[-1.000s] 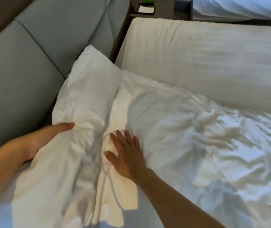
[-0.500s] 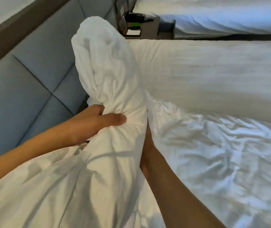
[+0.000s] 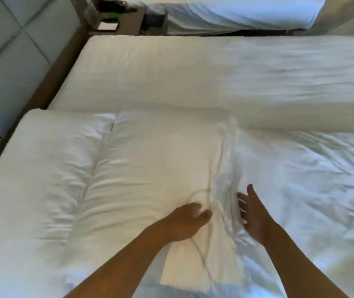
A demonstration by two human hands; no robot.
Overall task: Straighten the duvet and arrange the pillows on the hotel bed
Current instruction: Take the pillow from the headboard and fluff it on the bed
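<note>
Left hand (image 3: pixel 182 222) grips my pillow's (image 3: pixel 150 160) bunched edge; right hand (image 3: pixel 251 214) lies flat, fingers spread, beside it. Soft, light stuffing: I'd hold corners, since it sags.

Two pillows lie side by side on the bed: the left pillow (image 3: pixel 42 168) beside the headboard (image 3: pixel 10 72), the right pillow (image 3: pixel 161 158) touching it. The duvet (image 3: pixel 300 179) lies to the right of them, and a long bolster (image 3: pixel 214 82) lies behind. The left hand (image 3: pixel 184 224) rests on the right pillow's near part, the right hand (image 3: pixel 251 214) just beside it on the duvet; a nightstand (image 3: pixel 128 20) and a second bed (image 3: pixel 236 14) stand farther behind.
</note>
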